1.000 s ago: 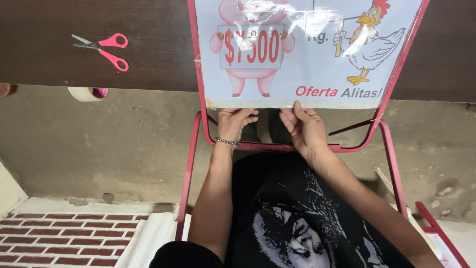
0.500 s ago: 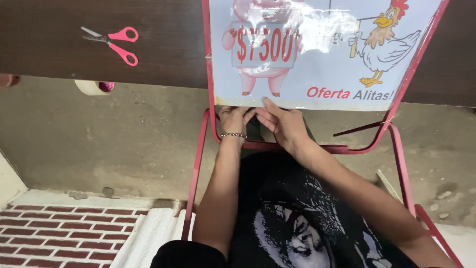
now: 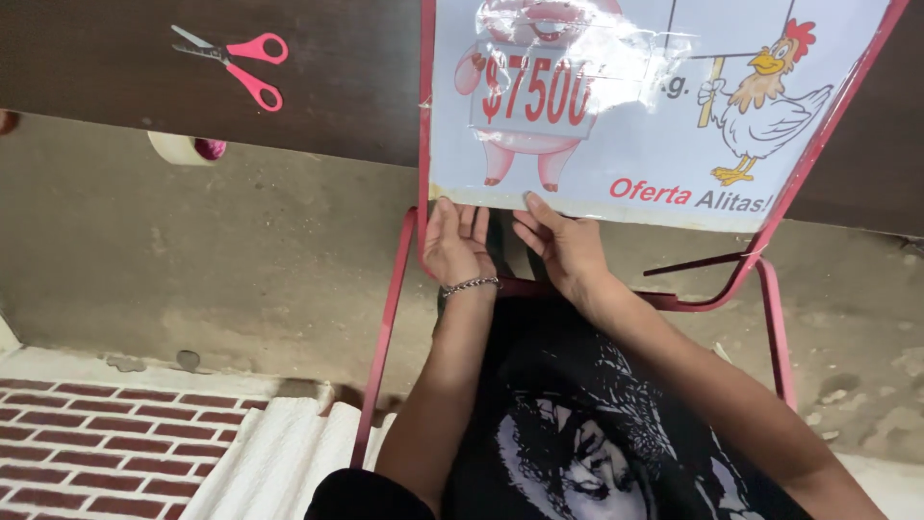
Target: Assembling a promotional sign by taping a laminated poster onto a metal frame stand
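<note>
From the head camera I look straight down at a pale blue poster [image 3: 626,116] stretched in a red metal frame [image 3: 390,318] that leans against a dark wooden table [image 3: 318,87]. The poster is a rectangle with a pink pig on its left, a white and yellow chicken on its right, red figures across the pig, and red and dark lettering near the bottom edge. A shiny patch of clear tape or film [image 3: 568,67] covers the pig and the figures.

My left hand [image 3: 454,241] lies palm up below the poster's lower left corner, fingers straight and fingertips touching the bottom edge; it is not closed on anything. It wears a silver bracelet [image 3: 470,285] at the wrist. My right hand [image 3: 563,246] is just beside it, fingers extended, the fingertips at the same bottom edge. I cannot tell whether it pinches the edge or only touches it.

On the table, well left of the poster, lie pink-handled scissors [image 3: 236,63]. A roll of tape [image 3: 183,149] pokes out under the table's edge. Below are a concrete floor [image 3: 241,270], red bricks [image 3: 106,453] and a white corrugated sheet [image 3: 279,453].
</note>
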